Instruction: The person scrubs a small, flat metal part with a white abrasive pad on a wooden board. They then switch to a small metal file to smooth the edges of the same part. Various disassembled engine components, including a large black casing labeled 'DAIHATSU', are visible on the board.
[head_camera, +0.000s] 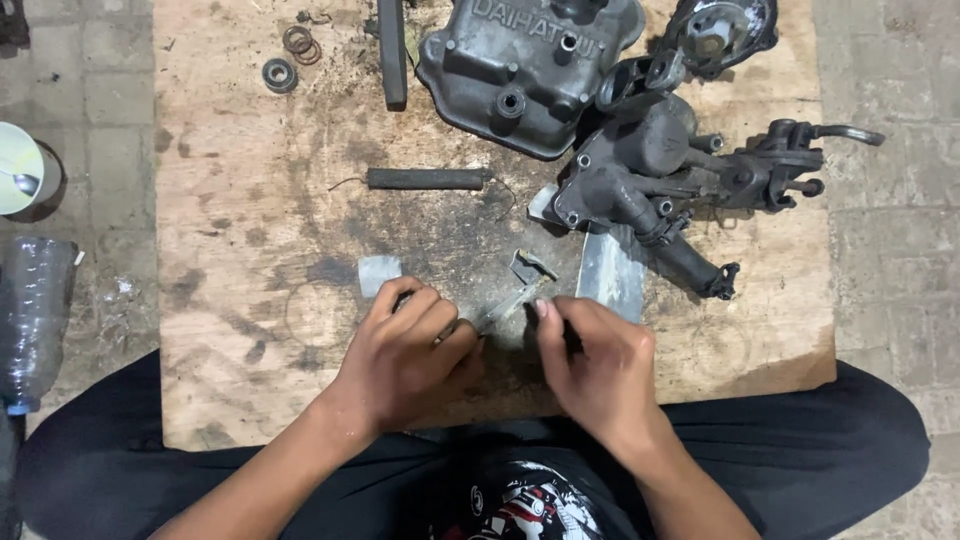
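Both my hands rest on a stained wooden board (250, 220) in front of my crossed legs. My left hand (405, 350) is curled, pressing down a thin strip of grey sheet metal (505, 303) that sticks out to the right of its fingers. My right hand (595, 365) is closed around a dark slim tool (570, 338), its tip at the strip between the two hands. A small bent metal scrap (530, 266) lies just above the strip, and a small square metal piece (379, 273) lies above my left hand.
Dark engine parts fill the board's far right: a valve cover (525, 65), a carburettor-like assembly (680, 170), a shiny metal sheet (610, 270). A black rod (425, 179), a bar (392, 50), a bearing (279, 75) and rings (300, 42) lie farther off. A plastic bottle (35, 310) lies left.
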